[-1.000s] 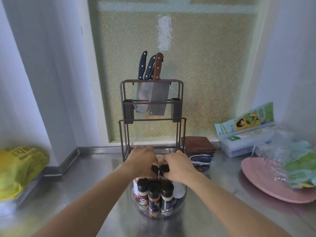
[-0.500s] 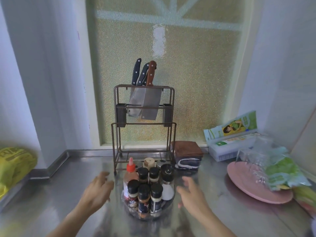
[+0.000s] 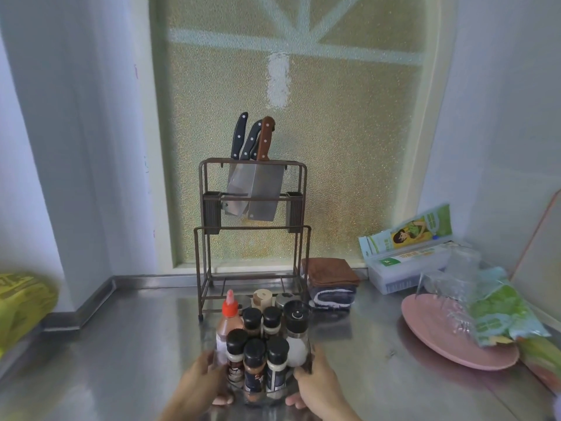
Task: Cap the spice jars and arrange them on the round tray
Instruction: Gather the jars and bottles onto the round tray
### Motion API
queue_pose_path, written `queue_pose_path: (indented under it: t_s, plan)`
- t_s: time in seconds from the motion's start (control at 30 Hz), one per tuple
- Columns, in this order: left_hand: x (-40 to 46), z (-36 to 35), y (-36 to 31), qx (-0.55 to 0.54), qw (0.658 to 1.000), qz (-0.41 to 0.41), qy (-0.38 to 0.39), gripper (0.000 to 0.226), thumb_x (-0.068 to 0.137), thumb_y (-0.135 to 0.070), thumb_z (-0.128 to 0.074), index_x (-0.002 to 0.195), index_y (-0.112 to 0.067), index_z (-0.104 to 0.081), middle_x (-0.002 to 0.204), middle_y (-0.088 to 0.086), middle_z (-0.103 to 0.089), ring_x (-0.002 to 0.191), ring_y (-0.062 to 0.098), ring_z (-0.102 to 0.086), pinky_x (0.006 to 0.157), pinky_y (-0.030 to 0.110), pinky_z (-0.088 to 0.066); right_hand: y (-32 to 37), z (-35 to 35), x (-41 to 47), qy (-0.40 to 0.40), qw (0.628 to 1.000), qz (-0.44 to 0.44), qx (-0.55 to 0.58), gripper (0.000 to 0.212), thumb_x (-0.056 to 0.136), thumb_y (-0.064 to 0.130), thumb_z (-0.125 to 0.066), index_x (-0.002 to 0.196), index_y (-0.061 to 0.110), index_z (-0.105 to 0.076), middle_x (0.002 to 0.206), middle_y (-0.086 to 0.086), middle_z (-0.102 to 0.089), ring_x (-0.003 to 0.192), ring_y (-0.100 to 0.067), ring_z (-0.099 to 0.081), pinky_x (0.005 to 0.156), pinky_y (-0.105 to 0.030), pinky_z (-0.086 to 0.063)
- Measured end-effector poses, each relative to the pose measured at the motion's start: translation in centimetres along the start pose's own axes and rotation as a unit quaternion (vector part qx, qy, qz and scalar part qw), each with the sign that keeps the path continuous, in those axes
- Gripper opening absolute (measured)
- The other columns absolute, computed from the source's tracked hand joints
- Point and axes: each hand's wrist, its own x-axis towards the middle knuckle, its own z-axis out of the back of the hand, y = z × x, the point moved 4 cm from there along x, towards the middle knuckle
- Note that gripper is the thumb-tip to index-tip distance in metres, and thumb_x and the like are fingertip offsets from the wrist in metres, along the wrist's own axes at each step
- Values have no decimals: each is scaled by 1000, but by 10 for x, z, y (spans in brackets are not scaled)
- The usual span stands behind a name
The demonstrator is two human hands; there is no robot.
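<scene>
Both hands' grip [image 3: 202, 380] [image 3: 317, 382] round tray [image 3: 263, 402] of capped spice jars [image 3: 254, 360]

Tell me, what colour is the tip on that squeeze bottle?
Red-orange, on the squeeze bottle; clearest in the head view.

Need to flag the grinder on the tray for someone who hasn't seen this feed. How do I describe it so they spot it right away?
Start at the brown knife rack by the window; the round tray sits just in front, between both hands. The grinder stands on the tray's right side. It is the tallest black-topped jar, clear glass filled with white, unlike the small labelled spice jars beside it.
</scene>
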Motion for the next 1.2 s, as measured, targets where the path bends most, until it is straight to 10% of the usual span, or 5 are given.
queue_pose_path:
  t_s: [0.23, 0.4, 0.8, 1.2]
  plan:
    - [12, 1, 12, 10, 1000, 1, 20, 37, 97, -31, -62, 133, -23, -60, 110, 2, -76, 68, 24, -78, 71, 41, -65, -4, -3, 3, -17, 999, -7, 34, 52, 99, 11, -51, 146, 31, -42, 112, -8, -71, 59, -35, -77, 52, -32, -62]
    - [8, 7, 12, -62, 998, 15, 27, 36, 98, -23, -64, 134, -18, -59, 95, 20, -77, 62, 37, -76, 60, 40, -64, 1, -6, -3, -12, 998, -6, 56, 46, 99, 12, -52, 139, 35, -50, 111, -6, -72, 59, -35, -77, 49, -31, -60]
    - [-23, 127, 52, -44, 996, -58, -52, 20, 100, -18, -58, 114, -25, -71, 85, 6, -81, 57, 32, -76, 61, 38, -63, 66, -101, -62, 67, 993, 90, 33, 34, 103, 7, -48, 92, 39, -53, 83, 12, -69, 68, -40, -77, 65, -44, -66]
    - [63, 242, 62, -55, 990, -49, -118, 26, 102, -22, -53, 95, -11, -76, 85, 13, -80, 58, 17, -67, 57, 33, -57, 135, -239, 19, 116, 987, 94, 53, 23, 102, 5, -46, 111, 25, -52, 95, 0, -73, 59, -33, -77, 74, -54, -65]
